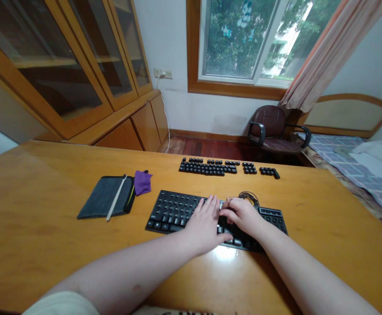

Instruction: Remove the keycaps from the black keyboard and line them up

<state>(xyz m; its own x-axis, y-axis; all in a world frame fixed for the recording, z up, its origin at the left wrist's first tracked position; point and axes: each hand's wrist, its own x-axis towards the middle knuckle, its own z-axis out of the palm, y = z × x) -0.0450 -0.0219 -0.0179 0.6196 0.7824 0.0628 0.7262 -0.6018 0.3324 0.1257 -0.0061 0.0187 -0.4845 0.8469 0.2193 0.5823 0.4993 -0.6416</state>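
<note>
A black keyboard (169,212) lies on the wooden desk (46,227) in front of me. My left hand (204,223) rests flat on its middle with the fingers stretched out. My right hand (241,214) sits beside it on the keyboard, fingers curled in a pinch; what they hold is hidden. Behind the keyboard, rows of loose black keycaps (210,167) are laid out in the shape of a keyboard. A coiled black cable (249,197) lies just behind my right hand.
A dark grey pouch (105,202) with a white stick across it and a purple cloth (142,182) lie left of the keyboard. Beyond the desk stand a brown armchair (272,127), wooden glass-door cabinets (79,65), a window and a bed (358,162) at right.
</note>
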